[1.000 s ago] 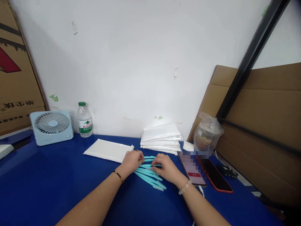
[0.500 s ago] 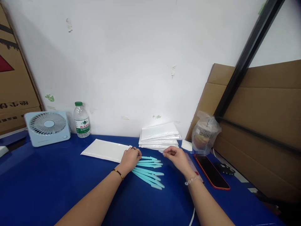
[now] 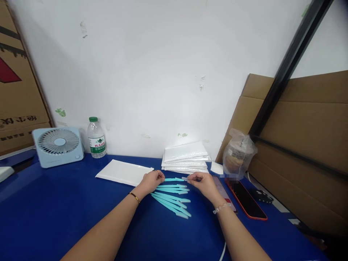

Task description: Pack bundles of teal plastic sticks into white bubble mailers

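Observation:
My left hand (image 3: 152,180) pinches the handle end of a turquoise eyebrow razor (image 3: 172,179), which points right. Between the fingertips of my right hand (image 3: 200,181) is a small clear blade cap (image 3: 185,178), at the razor's blade end; whether the two touch I cannot tell. Several more turquoise eyebrow razors (image 3: 171,199) lie fanned out on the blue table below, their tips to the right, capped as far as I can see. A white padded mailer (image 3: 119,172) lies flat behind my left hand, partly covered by it.
Behind my hands is a stack of white padded mailers (image 3: 186,152) near the wall. A phone with a red edge (image 3: 247,200), another phone (image 3: 221,188) and a bagged drink cup (image 3: 237,156) are on the right. The far left has a water bottle (image 3: 97,139) and a blue fan (image 3: 58,146).
My left hand has drawn its razor slightly up, apart from the fanned ones. The razor's blade end and the clear cap in my right hand are now in line and closer together.

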The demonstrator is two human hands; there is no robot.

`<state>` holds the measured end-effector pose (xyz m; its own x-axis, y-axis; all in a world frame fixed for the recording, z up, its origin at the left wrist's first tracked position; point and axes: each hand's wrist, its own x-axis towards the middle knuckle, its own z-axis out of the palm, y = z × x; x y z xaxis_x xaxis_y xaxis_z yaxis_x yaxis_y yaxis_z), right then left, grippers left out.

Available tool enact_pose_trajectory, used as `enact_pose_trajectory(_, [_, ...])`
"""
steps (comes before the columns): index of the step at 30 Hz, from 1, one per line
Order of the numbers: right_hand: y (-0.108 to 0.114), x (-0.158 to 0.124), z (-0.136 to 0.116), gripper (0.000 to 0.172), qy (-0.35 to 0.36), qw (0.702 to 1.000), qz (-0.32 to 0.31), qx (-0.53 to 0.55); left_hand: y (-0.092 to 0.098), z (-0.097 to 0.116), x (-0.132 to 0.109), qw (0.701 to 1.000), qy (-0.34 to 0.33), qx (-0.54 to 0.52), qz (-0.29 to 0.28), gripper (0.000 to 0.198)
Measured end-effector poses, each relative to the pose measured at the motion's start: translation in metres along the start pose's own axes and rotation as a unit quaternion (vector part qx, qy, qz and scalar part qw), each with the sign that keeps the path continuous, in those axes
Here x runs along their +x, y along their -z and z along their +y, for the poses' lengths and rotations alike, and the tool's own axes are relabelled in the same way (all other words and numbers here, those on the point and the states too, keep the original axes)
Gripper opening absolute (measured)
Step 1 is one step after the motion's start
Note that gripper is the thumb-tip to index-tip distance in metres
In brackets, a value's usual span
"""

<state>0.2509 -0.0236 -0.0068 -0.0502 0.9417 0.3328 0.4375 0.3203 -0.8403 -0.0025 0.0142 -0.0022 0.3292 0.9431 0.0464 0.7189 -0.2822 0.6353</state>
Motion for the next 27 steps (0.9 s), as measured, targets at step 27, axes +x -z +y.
enact_pose_trajectory(27, [-0.002, -0.01, -0.02, 0.026, 0.022, 0.987, -0.13, -0.09, 0.008, 0.015, -0.024, 0.973, -0.17, 0.118, -0.107, 0.093])
